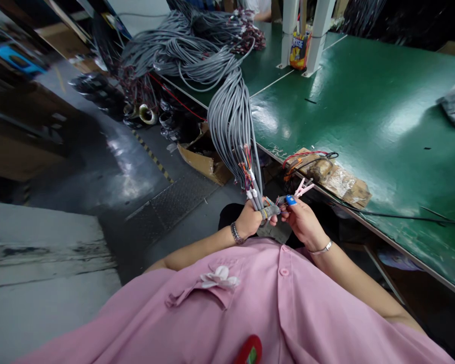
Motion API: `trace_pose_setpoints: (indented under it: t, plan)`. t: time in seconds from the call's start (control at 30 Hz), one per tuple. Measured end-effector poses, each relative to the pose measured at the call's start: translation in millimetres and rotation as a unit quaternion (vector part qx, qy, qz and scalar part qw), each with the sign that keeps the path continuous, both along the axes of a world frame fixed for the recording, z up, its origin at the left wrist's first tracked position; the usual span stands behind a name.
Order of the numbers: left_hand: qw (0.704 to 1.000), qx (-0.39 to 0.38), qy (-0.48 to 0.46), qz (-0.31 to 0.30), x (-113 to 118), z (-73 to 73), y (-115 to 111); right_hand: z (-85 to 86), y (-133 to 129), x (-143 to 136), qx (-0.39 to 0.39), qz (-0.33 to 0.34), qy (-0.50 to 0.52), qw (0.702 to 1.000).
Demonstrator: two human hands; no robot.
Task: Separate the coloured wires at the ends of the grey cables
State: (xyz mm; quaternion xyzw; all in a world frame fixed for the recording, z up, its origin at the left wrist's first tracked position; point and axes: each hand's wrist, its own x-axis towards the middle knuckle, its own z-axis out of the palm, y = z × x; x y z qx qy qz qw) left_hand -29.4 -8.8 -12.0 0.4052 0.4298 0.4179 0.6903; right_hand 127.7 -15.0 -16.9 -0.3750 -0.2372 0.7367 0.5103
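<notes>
A thick bundle of grey cables (231,114) hangs over the edge of the green table (364,101) and runs down to my hands. My left hand (249,220) is closed around the lower cable ends, where thin coloured wires (246,167) and white sleeves show. Close beside it, my right hand (301,217) pinches thin wires at the cable ends; blue tape (290,200) covers a fingertip. Just above the right hand, a pink clip (304,187) sits at the table edge. What lies between the fingertips is partly hidden.
A wrapped wooden block (339,183) with red and black wires lies at the table's edge. White posts (316,38) hold a yellow packet (299,49). More cables (189,45) are heaped at the back left. An open cardboard box (202,159) stands below the table.
</notes>
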Motion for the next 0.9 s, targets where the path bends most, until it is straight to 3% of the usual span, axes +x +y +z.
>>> trace_pose_setpoints:
  t: [0.17,0.43,0.77,0.9]
  plan:
    - [1.000,-0.002,0.017,0.017,2.5,2.8,-0.4,-6.8,-4.8,7.7,-0.006,0.009,-0.013,1.000]
    - [0.994,0.044,0.094,-0.021,4.6,6.7,-3.7,23.7,-6.2,2.0,0.098,0.053,-0.132,0.985]
    - [0.995,0.057,0.079,0.005,5.8,6.8,-4.8,19.3,-7.6,0.4,0.037,0.023,-0.085,0.995]
    - [0.993,0.054,0.104,-0.025,4.9,8.9,-4.4,20.3,-5.1,-0.3,0.041,0.034,-0.079,0.995]
